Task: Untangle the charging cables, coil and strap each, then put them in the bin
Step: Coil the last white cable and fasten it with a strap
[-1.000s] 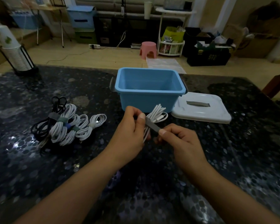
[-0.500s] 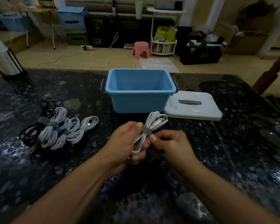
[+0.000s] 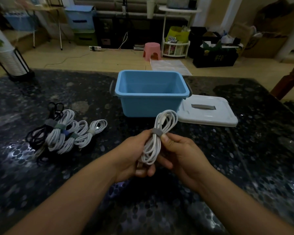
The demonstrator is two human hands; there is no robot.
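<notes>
no readable text, labels or numbers

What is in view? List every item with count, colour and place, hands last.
coiled cable: one, white, grey strap, held in both hands before the bin
strapped coils: several white, at least one black, piled on the table's left
bin: one, blue, open, table centre
lid: one, white, flat beside the bin's right
table: one, dark speckled
stool: one, pink, floor behind
left hand: grips the coil's lower loops
right hand: thumb pinches below the strap
</notes>
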